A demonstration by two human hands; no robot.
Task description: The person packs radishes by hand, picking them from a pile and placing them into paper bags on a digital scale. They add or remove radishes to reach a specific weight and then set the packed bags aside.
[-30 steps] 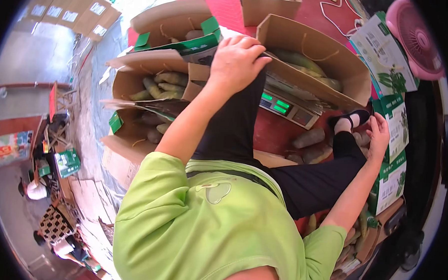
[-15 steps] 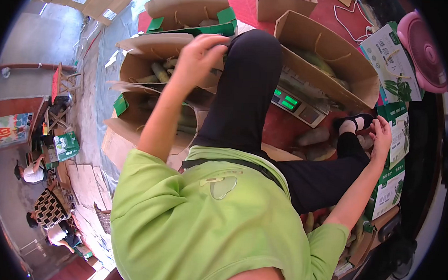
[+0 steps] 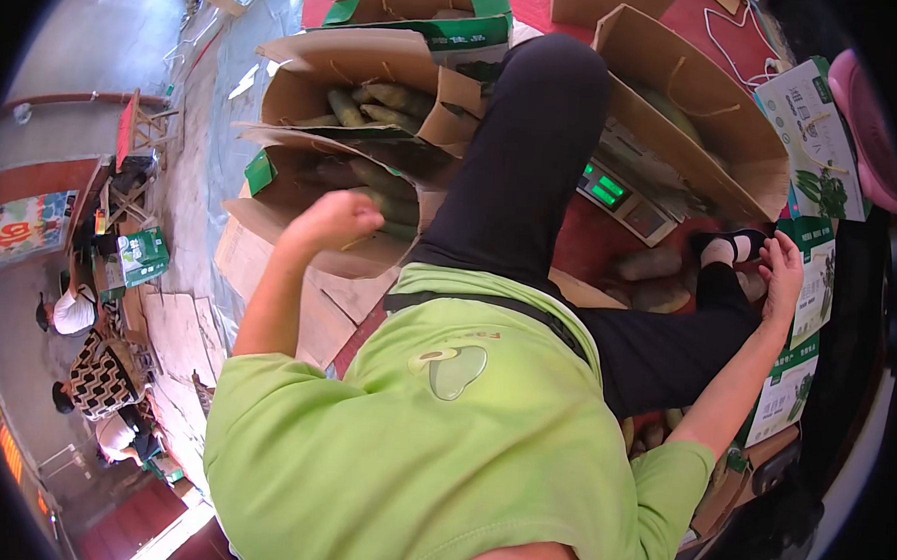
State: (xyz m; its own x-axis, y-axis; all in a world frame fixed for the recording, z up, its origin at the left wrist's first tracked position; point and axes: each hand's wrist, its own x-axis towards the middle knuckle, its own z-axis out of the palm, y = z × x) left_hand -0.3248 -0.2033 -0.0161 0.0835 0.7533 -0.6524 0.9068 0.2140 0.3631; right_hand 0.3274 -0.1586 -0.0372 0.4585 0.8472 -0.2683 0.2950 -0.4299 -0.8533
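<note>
My left hand (image 3: 343, 218) is closed in a fist in front of the mouth of the nearest open cardboard box (image 3: 241, 211), beside a short yellowish cord. Whether it grips that cord is hidden. Long green radishes (image 3: 388, 177) lie in this box, and more radishes (image 3: 396, 98) fill the box behind it. On the right, my right hand (image 3: 783, 270) hangs with loosely bent fingers and nothing visible in it, close to my sandalled foot (image 3: 730, 247) and the printed white and green cartons (image 3: 819, 271).
A digital scale (image 3: 612, 197) with a lit green display stands beside my raised knee, a tall open carton (image 3: 691, 110) on it. Loose radishes (image 3: 649, 264) lie on the red floor. A pink basin (image 3: 861, 128) is far right. Several people (image 3: 104, 385) are at the far left.
My left hand has come down and toward me from beside my knee to the nearest box, its fingers now curled into a fist. My right hand stays by my foot. The view has shifted slightly.
</note>
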